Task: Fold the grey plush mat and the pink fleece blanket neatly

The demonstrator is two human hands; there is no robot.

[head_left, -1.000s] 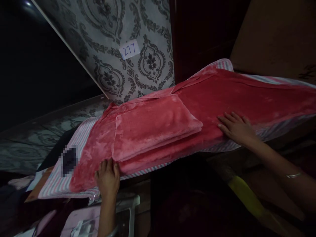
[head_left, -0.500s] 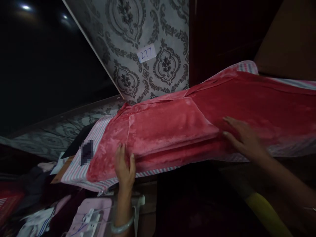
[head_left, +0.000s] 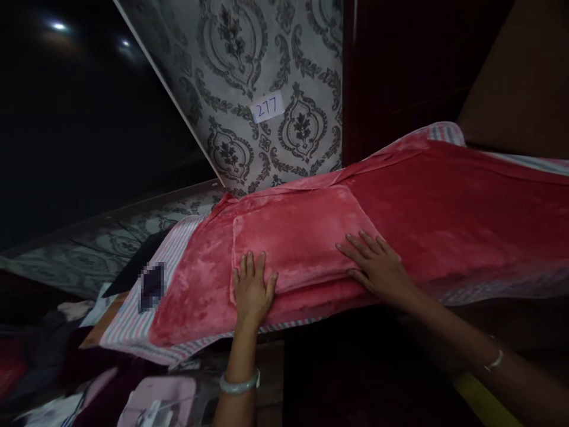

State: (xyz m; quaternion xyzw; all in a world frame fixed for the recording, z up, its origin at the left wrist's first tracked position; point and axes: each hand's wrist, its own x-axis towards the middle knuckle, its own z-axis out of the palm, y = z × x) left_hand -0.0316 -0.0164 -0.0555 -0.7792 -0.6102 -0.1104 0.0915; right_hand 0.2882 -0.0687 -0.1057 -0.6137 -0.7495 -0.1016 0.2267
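Observation:
A folded piece of pink-red plush fabric [head_left: 293,219] lies on a larger red plush cloth [head_left: 471,207], which is spread along a long surface. My left hand [head_left: 253,293] rests flat on the folded piece near its front left corner, fingers spread. On its front right part lies my right hand [head_left: 377,264], palm down with the fingers apart. Neither hand grips anything. Beneath the red cloth, a striped cloth [head_left: 128,329] shows along the left end and the front edge.
Behind stands a patterned wall with a paper label [head_left: 268,107] reading 277. A large dark screen-like panel [head_left: 89,118] fills the upper left. Below left are heaped clothes [head_left: 53,409] and a pink object [head_left: 162,400]. A blurred-out dark patch [head_left: 152,287] sits on the striped cloth.
My left hand has moved right onto the folded fabric. My right hand has come left from the red cloth onto its right side. The view has shifted slightly.

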